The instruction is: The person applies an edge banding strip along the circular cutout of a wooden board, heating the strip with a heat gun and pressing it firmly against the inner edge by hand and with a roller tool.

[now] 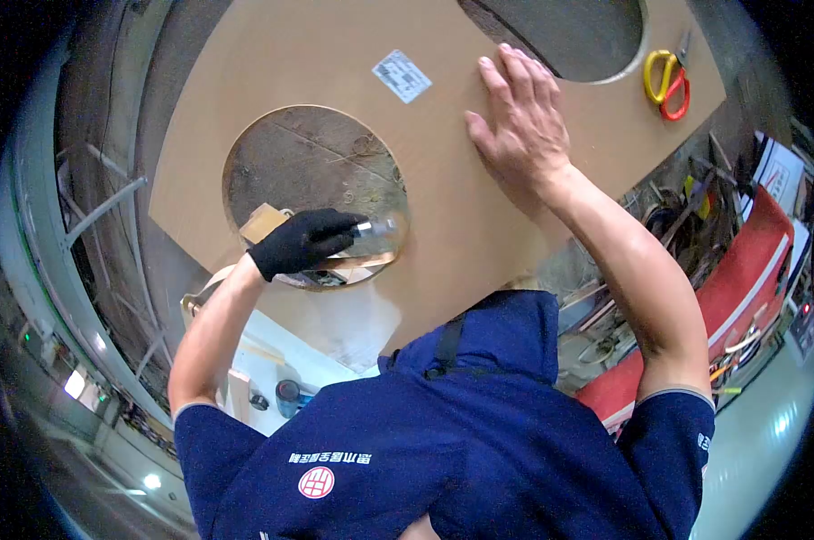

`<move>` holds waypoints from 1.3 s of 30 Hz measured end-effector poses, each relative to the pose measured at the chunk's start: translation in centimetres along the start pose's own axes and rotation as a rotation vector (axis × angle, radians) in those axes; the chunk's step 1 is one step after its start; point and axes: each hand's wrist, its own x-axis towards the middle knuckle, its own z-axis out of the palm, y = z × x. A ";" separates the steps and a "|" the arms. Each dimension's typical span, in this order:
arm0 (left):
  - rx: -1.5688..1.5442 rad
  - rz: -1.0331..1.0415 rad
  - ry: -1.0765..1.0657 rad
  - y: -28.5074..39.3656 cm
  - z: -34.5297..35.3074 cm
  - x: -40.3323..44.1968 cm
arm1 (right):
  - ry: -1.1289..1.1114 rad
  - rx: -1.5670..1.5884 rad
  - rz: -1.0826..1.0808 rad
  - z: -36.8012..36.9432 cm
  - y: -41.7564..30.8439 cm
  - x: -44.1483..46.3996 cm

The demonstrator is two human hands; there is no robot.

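Observation:
A large tan board (pixel 461 234) with two big round cut-outs lies in front of me. My left hand (pixel 303 243), in a black glove, is over the left round cut-out (pixel 308 166). Its fingers are closed around a small shiny object (pixel 375 229), blurred and partly see-through, close to the hole's right rim; its kind cannot be made out. My bare right hand (pixel 520 117) rests flat on the board with fingers extended, beside the upper cut-out (pixel 587 36). Between the hands and farther off, a white printed label (pixel 402 76) is stuck on the board.
Scissors (pixel 668 85) with yellow and red handles lie at the board's right corner. Below left, a white surface (pixel 290 346) carries a blue-and-black tool (pixel 290 396) and wood strips. A red panel (pixel 740 279) and cluttered offcuts stand at right. Metal framing (pixel 105 211) runs along the left.

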 end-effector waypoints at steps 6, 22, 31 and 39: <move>-0.422 -0.476 0.114 3.7 1.5 2.3 | 0.035 0.011 0.002 0.3 0.3 -0.4; -0.519 -0.254 -0.102 3.0 3.9 4.0 | 0.032 0.050 0.016 -0.1 0.0 -0.3; -0.088 -0.187 0.071 1.3 0.9 1.2 | 0.025 0.028 0.016 -0.1 0.0 -0.2; 0.347 -0.150 -0.013 3.8 0.4 -1.9 | 0.045 0.052 0.013 0.1 0.0 -0.1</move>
